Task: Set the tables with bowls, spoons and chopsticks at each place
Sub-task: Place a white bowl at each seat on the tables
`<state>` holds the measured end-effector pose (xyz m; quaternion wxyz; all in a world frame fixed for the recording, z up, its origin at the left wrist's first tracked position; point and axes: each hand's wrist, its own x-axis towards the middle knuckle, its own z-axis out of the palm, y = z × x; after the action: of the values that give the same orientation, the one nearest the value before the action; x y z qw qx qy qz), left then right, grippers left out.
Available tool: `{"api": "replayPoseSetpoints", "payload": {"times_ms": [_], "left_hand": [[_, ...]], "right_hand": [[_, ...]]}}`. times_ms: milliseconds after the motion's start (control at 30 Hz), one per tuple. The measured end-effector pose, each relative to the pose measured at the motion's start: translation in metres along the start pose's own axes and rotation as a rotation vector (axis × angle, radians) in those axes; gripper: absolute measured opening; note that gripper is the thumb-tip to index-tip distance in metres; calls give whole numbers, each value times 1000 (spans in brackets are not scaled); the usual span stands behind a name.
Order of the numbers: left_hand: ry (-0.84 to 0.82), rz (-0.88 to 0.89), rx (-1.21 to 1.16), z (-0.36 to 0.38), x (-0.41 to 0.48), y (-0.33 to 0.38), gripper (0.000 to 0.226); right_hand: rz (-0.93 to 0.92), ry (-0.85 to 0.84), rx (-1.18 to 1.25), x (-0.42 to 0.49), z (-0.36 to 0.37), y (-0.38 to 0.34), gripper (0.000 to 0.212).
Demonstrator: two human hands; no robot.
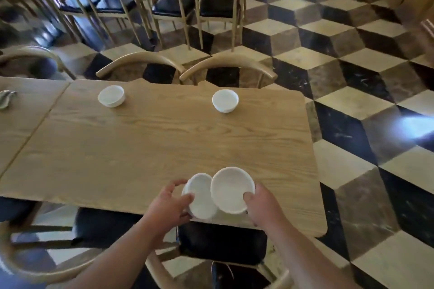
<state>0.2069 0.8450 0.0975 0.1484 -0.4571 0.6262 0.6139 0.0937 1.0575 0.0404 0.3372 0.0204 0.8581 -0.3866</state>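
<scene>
Person stands at the near edge of the wooden table [164,143], both bare hands out over it. Left hand [168,205] is curled around a white bowl [199,197], thumb over its near rim, fingers wrapped round the left side. Right hand [259,204] grips a second white bowl [231,189], thumb hooked on the rim at the lower right, remaining fingers hidden under it. Both bowls tilt toward the camera, insides showing and empty. The right-hand bowl overlaps the other's right rim; can't tell if they touch. Both sit over the near right part of the tabletop, close to the edge; can't tell if either rests on the wood.

Far side of the table: two more white bowls, upright, well apart from each other. Far left bowl [110,96] sits in front of one curved-back chair [141,61], far right bowl [225,100] in front of the next chair [229,65].

Adjoining table [25,110] butts up on the left; something greyish lies at its left edge [5,98], too blurred to identify.

Dark-cushioned chair [223,244] tucked under the near edge below the hands. More chairs in the background, floor is cube-pattern tile [352,77].
</scene>
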Motion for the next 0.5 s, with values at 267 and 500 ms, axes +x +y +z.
{"api": "replayPoseSetpoints", "payload": {"times_ms": [267,500], "left_hand": [[15,-82,-121,-21,70,-1,37],[-35,-100,-151,-32,99,2,40]], "right_hand": [[146,20,-10,75,30,16,31],[167,-12,-6,82,41,13,36]]}}
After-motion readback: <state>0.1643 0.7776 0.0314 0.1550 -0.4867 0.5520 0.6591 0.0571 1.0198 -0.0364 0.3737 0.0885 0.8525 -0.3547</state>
